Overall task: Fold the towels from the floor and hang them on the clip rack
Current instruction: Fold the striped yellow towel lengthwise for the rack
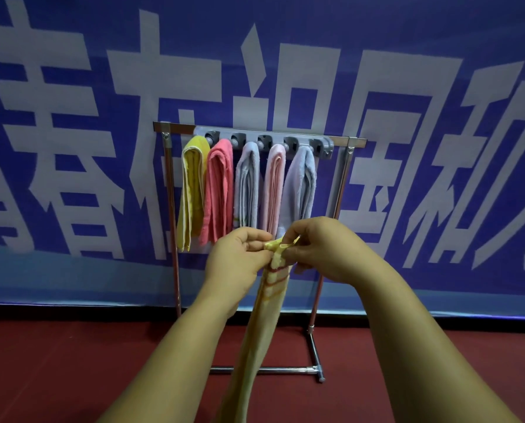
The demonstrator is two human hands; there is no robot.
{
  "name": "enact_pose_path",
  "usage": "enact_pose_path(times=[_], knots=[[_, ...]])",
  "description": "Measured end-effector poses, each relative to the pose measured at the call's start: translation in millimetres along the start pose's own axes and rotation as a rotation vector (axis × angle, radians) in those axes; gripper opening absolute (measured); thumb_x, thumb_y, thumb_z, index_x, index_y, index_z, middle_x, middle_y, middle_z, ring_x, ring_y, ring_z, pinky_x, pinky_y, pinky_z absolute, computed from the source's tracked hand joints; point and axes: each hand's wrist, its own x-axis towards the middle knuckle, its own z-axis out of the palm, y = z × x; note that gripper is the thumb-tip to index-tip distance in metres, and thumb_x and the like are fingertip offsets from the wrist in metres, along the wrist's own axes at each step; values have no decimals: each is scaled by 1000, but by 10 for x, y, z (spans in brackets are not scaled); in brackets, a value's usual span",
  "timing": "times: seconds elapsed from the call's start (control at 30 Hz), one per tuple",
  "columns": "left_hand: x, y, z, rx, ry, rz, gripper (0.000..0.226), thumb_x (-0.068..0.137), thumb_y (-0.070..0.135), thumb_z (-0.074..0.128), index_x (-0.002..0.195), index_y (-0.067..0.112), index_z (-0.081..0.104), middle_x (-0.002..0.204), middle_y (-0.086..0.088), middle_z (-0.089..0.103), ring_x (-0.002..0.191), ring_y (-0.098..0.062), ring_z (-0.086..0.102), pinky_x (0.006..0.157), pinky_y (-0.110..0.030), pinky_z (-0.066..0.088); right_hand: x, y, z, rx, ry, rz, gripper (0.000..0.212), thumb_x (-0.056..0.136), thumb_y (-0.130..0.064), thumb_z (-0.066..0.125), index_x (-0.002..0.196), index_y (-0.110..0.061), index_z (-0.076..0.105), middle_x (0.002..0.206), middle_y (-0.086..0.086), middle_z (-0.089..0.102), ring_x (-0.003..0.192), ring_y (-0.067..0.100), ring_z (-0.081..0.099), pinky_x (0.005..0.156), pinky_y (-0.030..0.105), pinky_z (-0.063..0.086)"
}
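- The hung yellow towel (191, 190) sits at the far left of the clip rack (264, 138), seemingly outside the first clip. A knock to the frame may slide it off.
- The coral towel (218, 190), pale blue towel (248, 187), light pink towel (273, 190) and lilac towel (299, 190) fill the row, touching or nearly so. Forcing another towel in among them may drag a neighbour loose.
- The left hand (240, 254) pinches the bunched top of the striped towel (264, 315), fingers curled, low in front of the rack.
- The striped towel hangs between both hands as a long narrow band, with its lower end out of view. The fold looks loose, so the layers may slip apart on the lift, and the tail may drag on the floor (72, 377).
- The right hand (319, 248) pinches the same top edge from the other side. If either hand lets go early, the fold probably opens.
- At the rack's right end one slot seems free, though this is hard to tell. A thick bunch may fail to seat there and drop.
- The thin foot bar (264, 369) suggests a light frame, so a hard push may tip it against the banner (72, 117).
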Motion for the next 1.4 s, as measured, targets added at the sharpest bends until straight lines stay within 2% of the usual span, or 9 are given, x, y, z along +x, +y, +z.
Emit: enact_pose_path(times=[0.13, 0.3, 0.63, 0.73, 0.83, 0.97, 1.1, 1.23, 1.4], knots=[[-34, 54, -2, -137, -52, -70, 28, 87, -14, 75, 106, 7, 73, 86, -6, 82, 80, -20, 77, 75, -37, 64, 12, -43, 30, -58, 11, -15, 6, 97, -22, 74, 95, -27, 71, 74, -4, 77, 61, 5, 74, 69, 40, 66], [-66, 105, -60, -192, -167, -110, 27, 92, -13, 69, 114, 3, 73, 104, -19, 81, 90, -26, 78, 82, -36, 66, 2, -27, 37, -132, 27, 13, 10, 96, -26, 74, 90, -26, 66, 69, -3, 74, 54, 5, 71, 58, 31, 63], [-100, 115, -104, -91, -244, -15, 35, 91, -18, 67, 115, 7, 75, 95, -9, 81, 90, -20, 77, 88, -38, 64, -51, 12, 21, -121, 51, 9, 20, 92, -38, 79, 84, -27, 64, 65, 1, 73, 51, 9, 69, 54, 31, 62], [-87, 122, -144, -84, -232, 5, 34, 91, -18, 68, 113, 7, 76, 94, -9, 80, 90, -20, 76, 86, -37, 65, -107, 137, -23, -50, -43, 79, 15, 90, -41, 81, 90, -31, 69, 66, 2, 71, 54, 15, 66, 54, 32, 58], [-79, 104, -191, -11, -237, 30, 33, 90, -15, 72, 112, 9, 77, 95, -10, 80, 90, -19, 77, 84, -33, 65, -169, 246, -55, -103, -148, 95, 11, 93, -41, 77, 100, -35, 71, 74, -5, 67, 63, 12, 63, 59, 29, 54], [-82, 61, -204, 67, -207, 59, 32, 89, -11, 75, 109, 14, 78, 97, -10, 81, 90, -17, 78, 81, -28, 64, -196, 259, -53, -167, -79, 19, 11, 93, -37, 77, 92, -39, 66, 97, -10, 60, 84, 9, 62, 71, 27, 50], [-91, 84, -222, 76, -202, 75, 33, 90, -11, 75, 107, 17, 78, 91, -1, 80, 85, -11, 76, 78, -24, 62, -211, 237, -15, -162, -7, -19, 20, 91, -31, 78, 86, -36, 60, 89, -10, 63, 79, 8, 62, 68, 30, 53], [-84, 70, -269, 44, -197, 68, 32, 90, -14, 73, 110, 11, 78, 98, -13, 80, 87, -16, 76, 77, -25, 62, -196, 241, 1, -2, 12, -20, 18, 89, -20, 78, 84, -27, 62, 83, -5, 70, 78, 20, 69, 71, 45, 62], [-108, 88, -309, -30, -235, 68, 32, 90, -16, 70, 111, 8, 76, 97, -11, 79, 89, -17, 76, 81, -29, 64, -192, 297, 89, 142, -34, 5, 32, 85, -31, 87, 107, -37, 64, 96, -7, 73, 84, 12, 72, 79, 40, 63]])
